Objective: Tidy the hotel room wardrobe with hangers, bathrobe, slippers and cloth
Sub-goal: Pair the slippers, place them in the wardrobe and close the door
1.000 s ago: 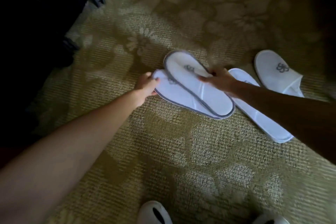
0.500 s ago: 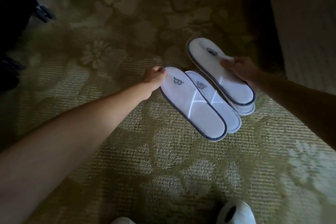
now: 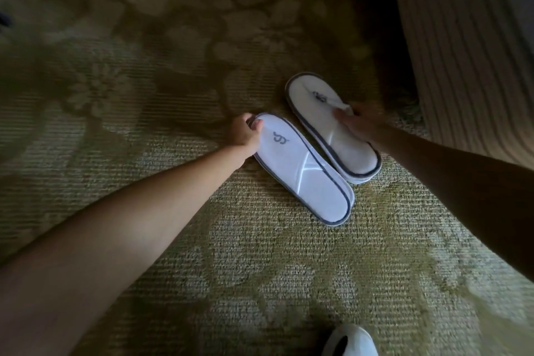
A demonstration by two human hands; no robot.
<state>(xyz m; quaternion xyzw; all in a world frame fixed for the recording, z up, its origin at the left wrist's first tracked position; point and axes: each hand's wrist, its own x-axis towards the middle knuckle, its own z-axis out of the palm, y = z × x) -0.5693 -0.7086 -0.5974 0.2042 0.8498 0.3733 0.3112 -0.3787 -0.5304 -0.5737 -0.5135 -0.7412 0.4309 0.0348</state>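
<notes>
Two stacks of flat white hotel slippers with grey edging lie side by side on the patterned carpet. My left hand (image 3: pixel 248 136) grips the toe end of the nearer slipper stack (image 3: pixel 306 173), which shows a grey logo. My right hand (image 3: pixel 357 126) pinches the strap of the farther slipper stack (image 3: pixel 326 121), just to the right of the first. Each stack looks like two slippers pressed together, the lower ones mostly hidden.
The olive floral carpet (image 3: pixel 173 95) fills the view. A ribbed beige surface (image 3: pixel 462 52) rises at the upper right, with deep shadow beside it. The tip of my white shoe (image 3: pixel 349 341) shows at the bottom edge.
Both hands have carried the slippers to the right and lowered them onto the carpet. The two stacks are now separated and lie side by side, no longer overlapping.
</notes>
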